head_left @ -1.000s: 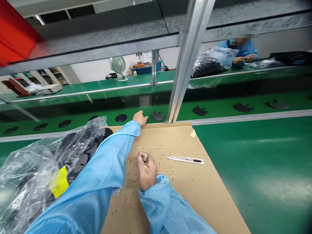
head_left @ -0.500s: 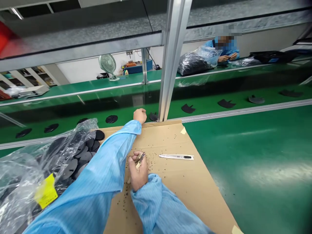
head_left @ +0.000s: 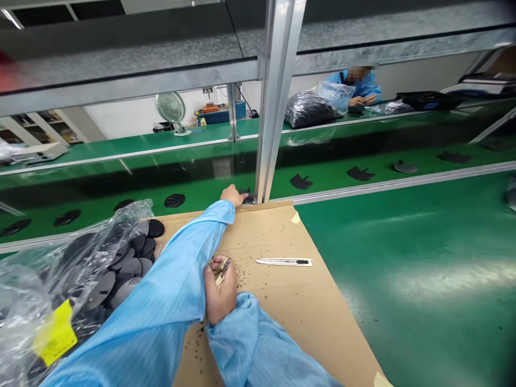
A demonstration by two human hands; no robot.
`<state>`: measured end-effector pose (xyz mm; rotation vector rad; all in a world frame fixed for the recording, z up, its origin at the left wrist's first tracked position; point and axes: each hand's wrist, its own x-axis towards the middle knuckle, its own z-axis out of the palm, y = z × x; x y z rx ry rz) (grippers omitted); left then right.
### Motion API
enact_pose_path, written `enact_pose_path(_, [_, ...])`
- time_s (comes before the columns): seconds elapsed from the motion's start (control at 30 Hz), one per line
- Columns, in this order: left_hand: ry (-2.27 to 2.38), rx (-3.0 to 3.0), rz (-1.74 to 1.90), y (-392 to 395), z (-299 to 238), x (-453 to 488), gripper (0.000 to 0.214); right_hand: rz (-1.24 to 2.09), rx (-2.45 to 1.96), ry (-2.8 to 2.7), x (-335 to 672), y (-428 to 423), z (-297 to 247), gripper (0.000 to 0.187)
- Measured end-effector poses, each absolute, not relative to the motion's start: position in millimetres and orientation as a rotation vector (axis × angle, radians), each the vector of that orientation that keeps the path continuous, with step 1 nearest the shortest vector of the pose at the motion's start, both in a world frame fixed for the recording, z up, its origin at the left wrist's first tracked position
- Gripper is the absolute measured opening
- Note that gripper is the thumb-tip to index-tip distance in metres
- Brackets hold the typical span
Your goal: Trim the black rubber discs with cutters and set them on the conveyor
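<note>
My left hand [head_left: 233,195] reaches over the far edge of the cardboard sheet [head_left: 278,301], one finger stretched out beside a dark flat piece [head_left: 249,197] on the green belt. That piece is partly hidden by the hand and the metal post, and I cannot tell whether the finger touches it. Held low over the cardboard, my right hand [head_left: 221,293] is closed around small nippers [head_left: 223,270] with pale handles and dark jaws. A white utility knife [head_left: 284,262] lies to its right, and tiny black scraps [head_left: 241,269] are scattered about.
On the left lies a clear plastic bag [head_left: 92,242] of round black discs with a yellow label [head_left: 55,332]. A metal post [head_left: 278,102] rises behind the cardboard. Dark pieces [head_left: 174,200] sit spaced along the belt [head_left: 213,201]. Across it, a person [head_left: 358,88] handles something small.
My left hand has come closer to the dark piece by the post, a finger now extended. My right hand still grips the nippers. The whole view has shifted slightly.
</note>
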<state>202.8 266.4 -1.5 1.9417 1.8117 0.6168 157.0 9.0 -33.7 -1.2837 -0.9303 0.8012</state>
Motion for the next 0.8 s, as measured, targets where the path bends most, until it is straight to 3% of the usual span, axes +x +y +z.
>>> enact_pose_path(0.13, [1.822, 1.875, 0.68, 268, -10, 225, 0.07, 0.819, -1.29, -0.871, 156, 10, -35, 0.016])
enact_pose_path(0.33, [1.803, 1.767, 0.957, 261, 5, 210, 0.032, 0.818, -1.293, -0.894, 157, 8, -32, 0.022])
enact_pose_path(0.43, [1.737, 1.706, 1.109, 244, 23, 177, 0.027, 0.847, -1.262, -0.994, 159, 6, -34, 0.036])
enact_pose_path(0.63, [1.375, 1.287, 1.351, 163, 51, 80, 0.032, 0.786, -1.254, -1.081, 161, 12, -38, 0.037])
enact_pose_path(0.8, [1.083, 0.904, 1.324, 68, 40, 18, 0.032, 0.806, -1.166, -1.103, 168, 16, -36, 0.042])
